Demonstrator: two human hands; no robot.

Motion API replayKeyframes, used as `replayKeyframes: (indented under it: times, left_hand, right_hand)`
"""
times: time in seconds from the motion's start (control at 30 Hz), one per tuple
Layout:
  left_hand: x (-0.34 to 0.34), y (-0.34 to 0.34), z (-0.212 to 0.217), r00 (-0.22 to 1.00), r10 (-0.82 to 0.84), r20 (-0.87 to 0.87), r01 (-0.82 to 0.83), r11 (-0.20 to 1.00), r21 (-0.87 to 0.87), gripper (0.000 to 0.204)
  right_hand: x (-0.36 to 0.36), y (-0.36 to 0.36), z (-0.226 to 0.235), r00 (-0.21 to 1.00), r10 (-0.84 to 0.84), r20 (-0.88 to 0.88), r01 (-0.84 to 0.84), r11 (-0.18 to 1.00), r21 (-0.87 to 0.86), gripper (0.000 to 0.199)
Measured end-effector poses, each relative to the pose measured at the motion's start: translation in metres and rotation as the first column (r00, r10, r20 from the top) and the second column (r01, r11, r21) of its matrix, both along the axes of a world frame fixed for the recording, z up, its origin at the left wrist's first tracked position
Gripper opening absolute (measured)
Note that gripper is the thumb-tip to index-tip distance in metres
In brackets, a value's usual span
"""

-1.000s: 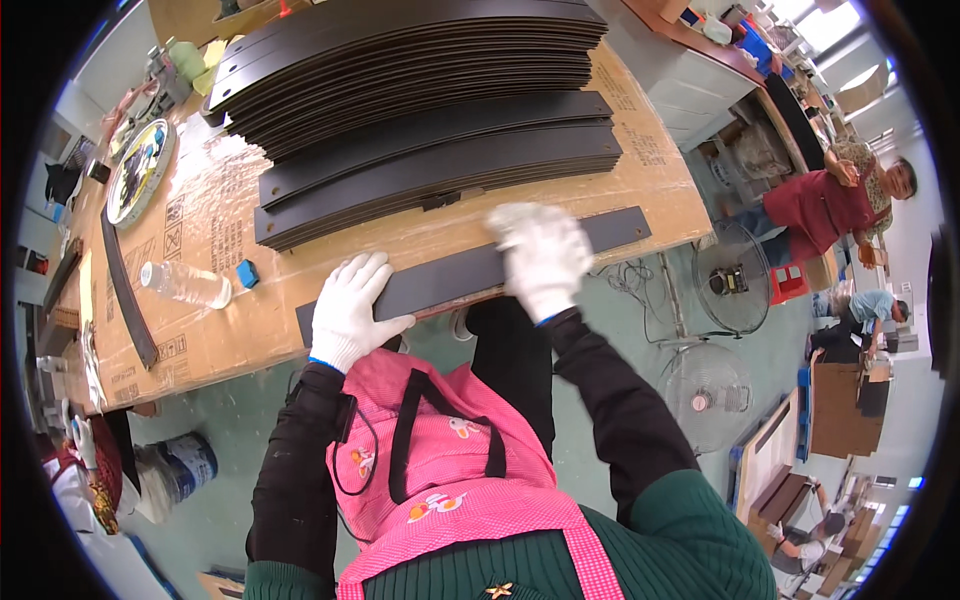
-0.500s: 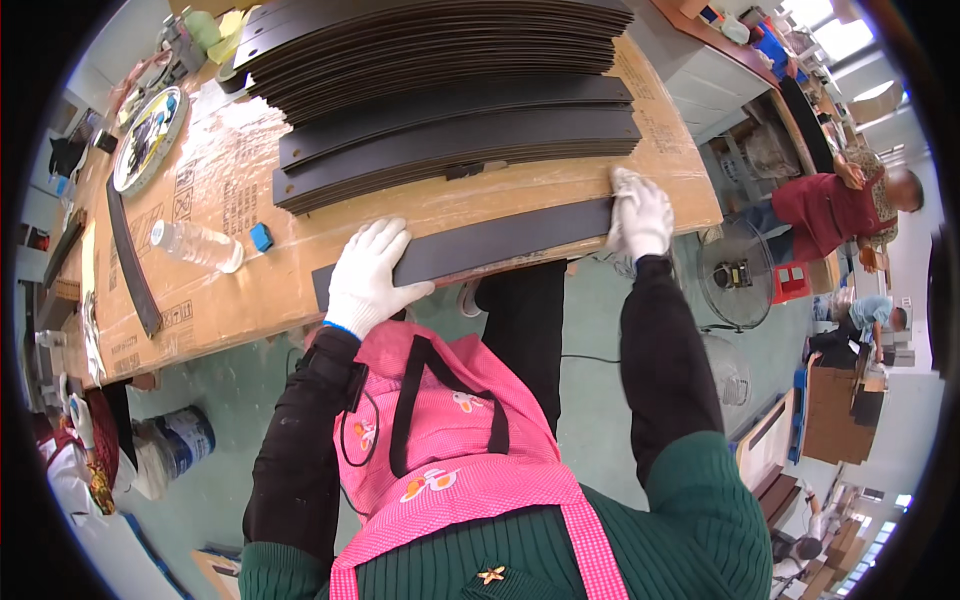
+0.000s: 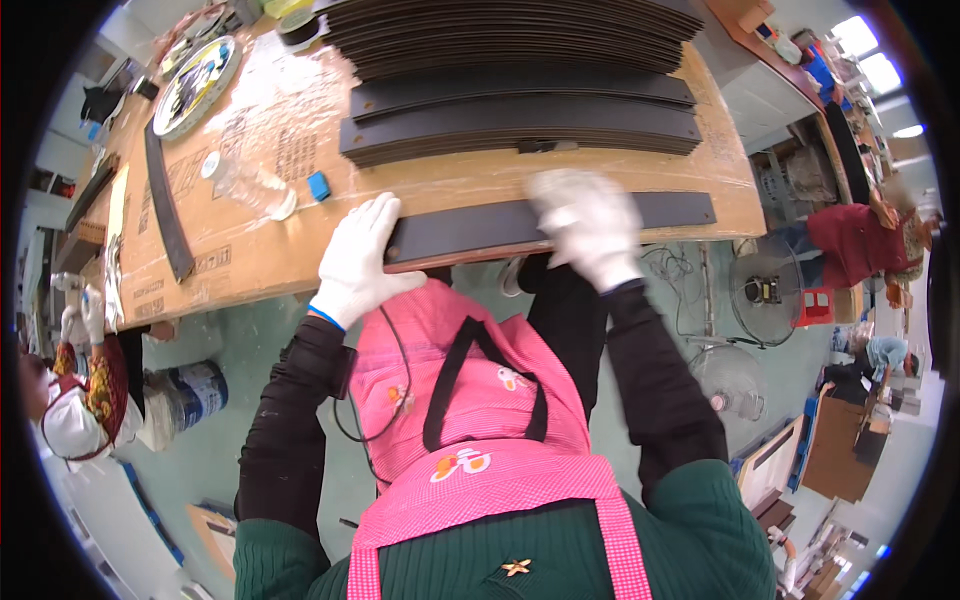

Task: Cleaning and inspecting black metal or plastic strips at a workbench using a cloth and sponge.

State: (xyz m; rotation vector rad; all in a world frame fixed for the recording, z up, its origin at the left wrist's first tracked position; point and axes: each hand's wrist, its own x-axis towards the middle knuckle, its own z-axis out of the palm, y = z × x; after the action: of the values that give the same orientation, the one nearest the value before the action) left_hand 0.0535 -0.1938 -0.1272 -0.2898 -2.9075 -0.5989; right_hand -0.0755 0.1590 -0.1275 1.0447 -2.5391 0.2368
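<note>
A long, flat dark grey board (image 3: 465, 230) with a small hole near its right end lies along the near edge of the cardboard-covered table (image 3: 255, 245). My gloved left hand (image 3: 356, 258) rests against the board's left end, its fingers stretched out and the thumb apart along the near side. Over the middle of the board is my right hand (image 3: 588, 228), also in a white glove. Motion smears its fingers, so their grip does not show. Beyond the board stands a tall stack of similar dark boards (image 3: 525, 105).
Left of the stack are a small blue block (image 3: 318, 186), a clear plastic bottle (image 3: 250, 187), a round tray of small items (image 3: 197, 90) and a dark strip (image 3: 168, 205). A fan (image 3: 765, 290) stands on the floor at right. Other people work at both sides.
My right hand has moved left from the board's right end to its middle, baring that end. My left hand stays at the left end. The view has shifted, so the table sits farther right.
</note>
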Motion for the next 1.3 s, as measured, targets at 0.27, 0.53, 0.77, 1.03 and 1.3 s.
replayKeyframes:
  times: [0.27,0.53,0.77,1.03,1.3]
  left_hand:
    - [-0.001,-0.043,-0.028,1.000,0.012,-0.002,-0.012,0.999,0.040,0.084]
    - [-0.004,-0.056,-0.044,0.996,-0.050,-0.072,0.053,0.997,0.049,0.075]
    - [-0.016,-0.019,-0.019,0.996,0.015,-0.093,-0.012,0.999,0.031,0.078]
    - [-0.019,-0.026,-0.051,0.981,0.068,-0.180,-0.067,0.998,0.015,0.078]
    - [-0.017,-0.022,-0.020,0.997,0.028,-0.069,-0.022,0.997,0.076,0.078]
  right_hand:
    - [0.013,-0.041,-0.052,0.971,-0.232,-0.056,0.227,0.970,-0.085,0.046]
    - [0.089,-0.181,-0.022,0.837,0.448,0.313,-0.194,0.779,-0.597,0.036]
    - [0.000,0.014,-0.038,0.875,-0.481,0.054,0.484,0.873,-0.067,0.034]
    - [0.082,-0.194,-0.032,0.995,0.068,0.079,-0.043,0.961,-0.274,0.031]
    - [0.000,-0.067,-0.004,0.950,0.199,0.240,-0.161,0.973,-0.168,0.021]
